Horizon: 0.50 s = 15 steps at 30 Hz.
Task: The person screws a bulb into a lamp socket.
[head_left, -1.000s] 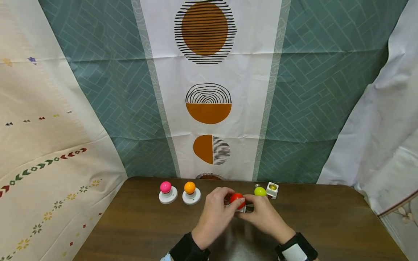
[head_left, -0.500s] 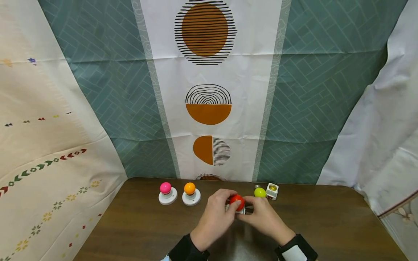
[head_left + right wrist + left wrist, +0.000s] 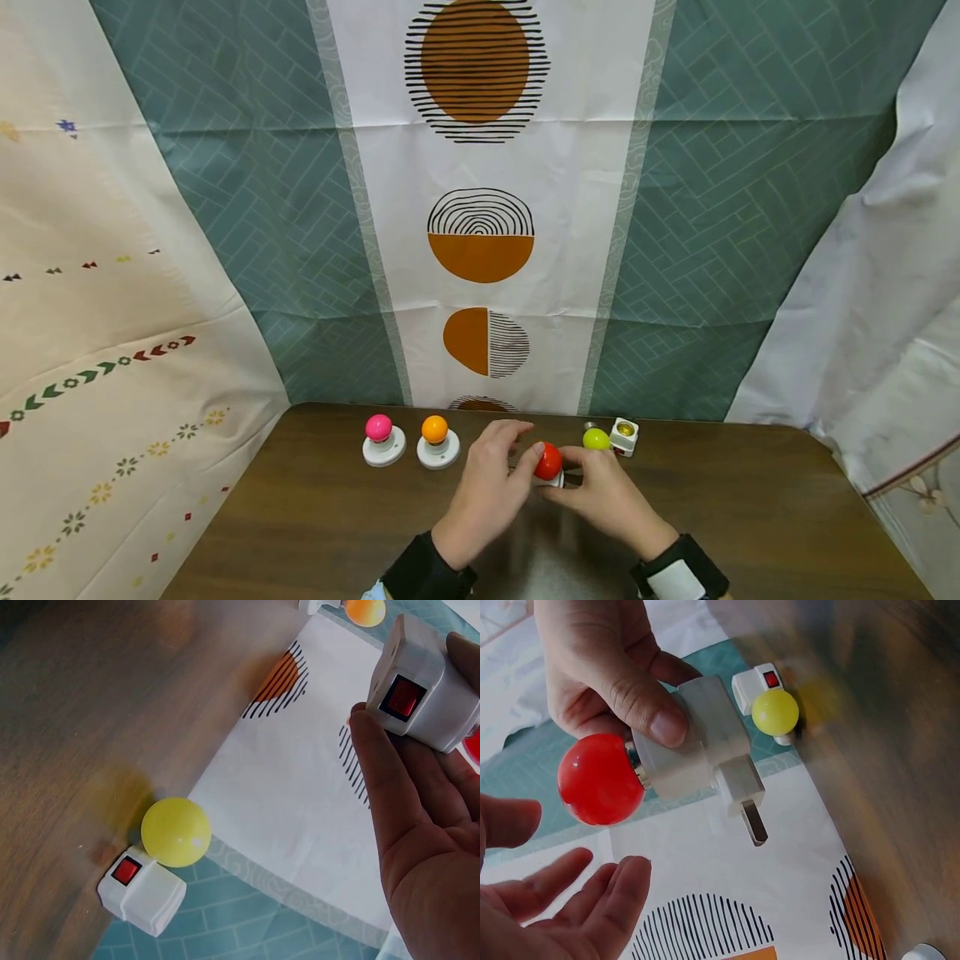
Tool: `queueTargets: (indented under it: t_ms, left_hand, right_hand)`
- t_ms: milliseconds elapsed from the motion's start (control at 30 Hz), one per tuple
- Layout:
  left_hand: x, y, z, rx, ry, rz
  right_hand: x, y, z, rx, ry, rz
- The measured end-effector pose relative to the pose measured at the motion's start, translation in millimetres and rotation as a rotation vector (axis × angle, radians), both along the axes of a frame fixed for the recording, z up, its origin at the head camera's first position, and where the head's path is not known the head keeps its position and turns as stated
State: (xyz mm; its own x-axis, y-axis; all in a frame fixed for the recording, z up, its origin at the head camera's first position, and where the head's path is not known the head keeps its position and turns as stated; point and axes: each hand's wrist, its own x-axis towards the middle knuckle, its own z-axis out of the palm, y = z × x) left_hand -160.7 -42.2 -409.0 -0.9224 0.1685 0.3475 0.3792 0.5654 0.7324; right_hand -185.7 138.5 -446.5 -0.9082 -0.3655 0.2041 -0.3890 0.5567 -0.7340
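Note:
Between the fingers and thumb of my right hand is a white plug-in lamp socket with a metal prong, and a red switch on one side. A round red light bulb sits in its mouth, metal collar partly visible. Around the bulb, my left hand is spread with loosely bent fingers. The left wrist view shows a gap between its fingertips and the red bulb. Both hands are above the table.
A yellow-green bulb lies beside a second white socket at the back right. Toward the back left, a pink bulb and an orange bulb stand in round white bases. A patterned curtain hangs behind the wooden table.
My left hand has loosened from the red bulb, its fingers spreading apart and shifting slightly left. My right hand stays in place with the socket.

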Motion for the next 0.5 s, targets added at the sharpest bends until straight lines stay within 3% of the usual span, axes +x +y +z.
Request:
queueTargets:
  t_ms: [133,500]
  left_hand:
    - [0.2,0.9,-0.6,0.013,0.024,0.054]
    - [1.3,5.0,1.6,0.004,0.000,0.014]
  right_hand:
    - [0.2,0.7,0.6,-0.002,-0.012,-0.008]
    - [0.2,-0.4,-0.4,-0.017,-0.004,0.000]
